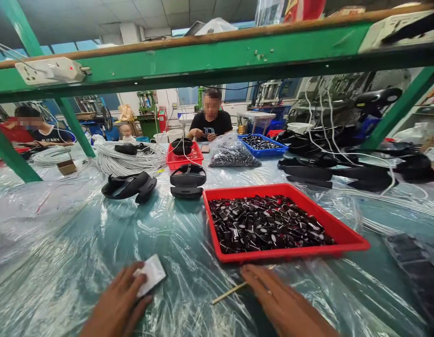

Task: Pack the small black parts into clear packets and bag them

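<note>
My left hand (120, 299) is closed on a small white square (152, 275), perhaps a folded wipe or packet, at the lower middle left. Just in front of the red tray (346, 246), my right hand (273, 297) lies with its fingers stretched out. A thin wooden stick (229, 293) passes under those fingers on the plastic sheet; I see no grip on it. Many small black glossy parts (262, 222) fill most of the tray. Clear plastic sheeting (161, 304) covers the green table under both hands.
Black headsets (188, 181) stand behind the tray. Further back are a coil of white cable (129, 159), a bag of dark parts (234, 152) and a blue tray (282, 150). A green shelf beam (210, 58) crosses above. A person (210, 119) sits opposite.
</note>
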A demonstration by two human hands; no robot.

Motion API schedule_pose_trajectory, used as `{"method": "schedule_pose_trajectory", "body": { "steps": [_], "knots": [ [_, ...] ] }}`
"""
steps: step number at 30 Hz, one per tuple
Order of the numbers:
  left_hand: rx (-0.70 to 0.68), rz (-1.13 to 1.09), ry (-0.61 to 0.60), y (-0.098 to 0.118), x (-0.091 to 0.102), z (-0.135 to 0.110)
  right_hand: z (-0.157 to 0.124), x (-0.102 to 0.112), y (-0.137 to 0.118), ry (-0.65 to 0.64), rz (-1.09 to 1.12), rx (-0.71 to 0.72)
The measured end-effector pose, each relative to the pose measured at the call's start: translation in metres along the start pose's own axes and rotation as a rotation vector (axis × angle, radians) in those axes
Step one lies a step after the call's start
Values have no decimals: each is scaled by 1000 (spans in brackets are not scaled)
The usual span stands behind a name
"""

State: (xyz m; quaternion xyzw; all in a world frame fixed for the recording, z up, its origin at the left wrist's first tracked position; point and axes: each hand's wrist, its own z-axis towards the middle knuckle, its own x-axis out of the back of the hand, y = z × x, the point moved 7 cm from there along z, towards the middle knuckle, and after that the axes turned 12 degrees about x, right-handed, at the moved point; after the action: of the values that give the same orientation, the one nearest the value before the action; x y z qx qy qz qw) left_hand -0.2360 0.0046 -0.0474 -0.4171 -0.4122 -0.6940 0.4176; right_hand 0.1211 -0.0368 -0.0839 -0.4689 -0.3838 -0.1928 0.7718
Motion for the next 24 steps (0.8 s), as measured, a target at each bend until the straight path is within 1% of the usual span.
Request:
{"method": "schedule_pose_trajectory", "body": {
  "steps": [1, 2, 3, 5, 6, 7, 8, 9, 10, 11, 12, 14, 15, 17, 19, 21, 24],
  "knots": [
    [1, -34, -42, 18, -2, 7, 13, 7, 10, -1, -58, 3],
    [-19, -71, -125, 36, -6, 16, 24, 13, 14, -18, -149, 21],
    [-6, -112, -175, 49, -7, 27, 32, 18, 13, -44, -244, 60],
    [-16, -208, -320, 70, -9, 51, 39, 30, -3, -90, -379, 166],
    [-19, -259, -386, 79, -8, 62, 39, 38, -16, -88, -386, 205],
    [-31, -307, -448, 86, -9, 71, 40, 47, -30, -68, -329, 215],
    [-44, -351, -496, 91, -9, 78, 43, 57, -43, -17, -223, 187],
    [-55, -389, -527, 96, -11, 83, 48, 66, -54, 50, -80, 131],
    [-66, -426, -546, 99, -12, 87, 57, 72, -64, 118, 99, 63],
    [-70, -461, -554, 101, -15, 89, 68, 74, -72, 211, 301, -8],
    [-66, -492, -548, 102, -18, 90, 82, 70, -79, 280, 523, -59],
    [-44, -521, -503, 100, -24, 88, 116, 50, -89, 375, 958, -127],
    [-28, -514, -470, 98, -26, 87, 134, 39, -91, 415, 1093, -138],
    [5, -478, -413, 93, -29, 84, 163, 18, -91, 484, 1177, -136],
    [26, -447, -391, 89, -31, 83, 182, 2, -85, 539, 1158, -132],
    [24, -440, -386, 89, -33, 84, 192, -12, -77, 581, 1141, -135],
    [15, -421, -383, 90, -34, 86, 197, -24, -66, 612, 1085, -140]
  ]
}}
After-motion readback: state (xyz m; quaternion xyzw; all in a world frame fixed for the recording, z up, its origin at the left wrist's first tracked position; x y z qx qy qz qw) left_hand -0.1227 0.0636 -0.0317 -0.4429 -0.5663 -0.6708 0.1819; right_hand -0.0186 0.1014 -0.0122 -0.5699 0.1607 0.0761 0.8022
